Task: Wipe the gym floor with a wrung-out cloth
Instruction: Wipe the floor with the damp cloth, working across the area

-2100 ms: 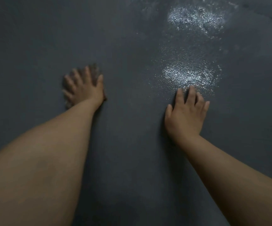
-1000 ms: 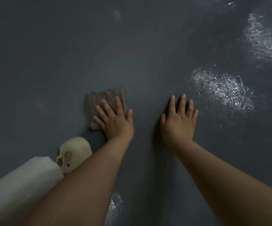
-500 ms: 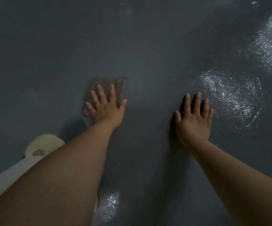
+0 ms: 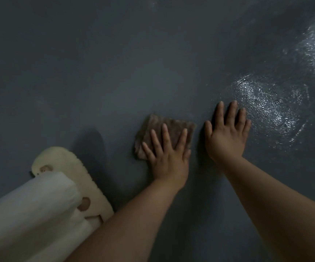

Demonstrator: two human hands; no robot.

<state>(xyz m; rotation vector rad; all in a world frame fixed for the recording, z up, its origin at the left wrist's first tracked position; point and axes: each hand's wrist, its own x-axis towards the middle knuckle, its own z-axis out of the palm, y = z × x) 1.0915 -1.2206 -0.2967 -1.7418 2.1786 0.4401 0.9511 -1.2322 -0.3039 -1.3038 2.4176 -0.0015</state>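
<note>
Cloth [image 4: 169, 129] (brown, folded) flat on dark gym floor [image 4: 96, 72]; our left hand [image 4: 167, 156] presses it, fingers straight and spread. Our right hand [image 4: 226, 135] flat on floor just beside, fingers extended. Wet sheen [image 4: 270, 108] near right fingertips.

The gym floor [image 4: 96, 69] is a dark grey, matt surface with a fine pebbled grain, seen best where the wet patch [image 4: 268, 114] turns it glossy and sparkling under the light. The cloth [image 4: 153, 127] is brownish fabric with a fuzzy, napped pile and a soft, ragged edge. The slipper [image 4: 73, 167] looks like cream foam or rubber, matt, with a scalloped rim. The trouser leg [image 4: 30, 214] is plain white woven cloth, smooth and dull.
</note>
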